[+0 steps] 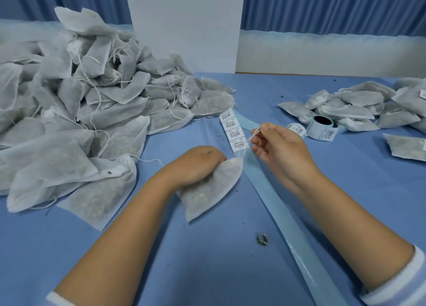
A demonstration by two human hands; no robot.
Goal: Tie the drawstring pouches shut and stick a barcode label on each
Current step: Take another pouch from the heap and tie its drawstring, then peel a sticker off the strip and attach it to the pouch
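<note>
Left hand (196,165) grips white pouch (207,188) (mouth cinched); right hand (279,146) pinches drawstring (247,142)

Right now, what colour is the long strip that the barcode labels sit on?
Pale glossy blue; the strip shows best in the head view.

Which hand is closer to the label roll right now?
Right. The right hand, pinching the drawstring, is beside the label roll, not touching it. The left hand grips the pouch farther off, across the label strip.
</note>
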